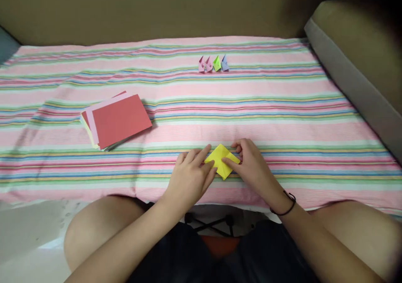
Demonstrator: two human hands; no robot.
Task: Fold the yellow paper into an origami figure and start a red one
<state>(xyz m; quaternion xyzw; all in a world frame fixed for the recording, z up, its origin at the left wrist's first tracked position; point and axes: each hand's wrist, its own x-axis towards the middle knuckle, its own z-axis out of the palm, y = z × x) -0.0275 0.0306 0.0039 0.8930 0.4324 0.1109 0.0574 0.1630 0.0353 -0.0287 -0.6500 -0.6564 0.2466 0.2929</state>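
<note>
A small piece of yellow folded paper (222, 162), diamond-shaped with creases running to its middle, lies on the striped cloth in front of me. My left hand (191, 172) rests at its left corner, fingers stretched and apart, some fingertips pressing on the paper. At the right corner, my right hand (249, 159) has its thumb lying on top of the sheet and its other fingers curled at the edge, gripping that corner. The underside of the paper is hidden. A dark band (289, 205) circles my right wrist.
Several small folded paper figures (214, 64), pink, green and blue, stand in a row farther back. To the left lies a stack of coloured paper (122, 121), red on top. The striped cloth (176, 128) covers the surface, with a cushioned side (354, 69) at right.
</note>
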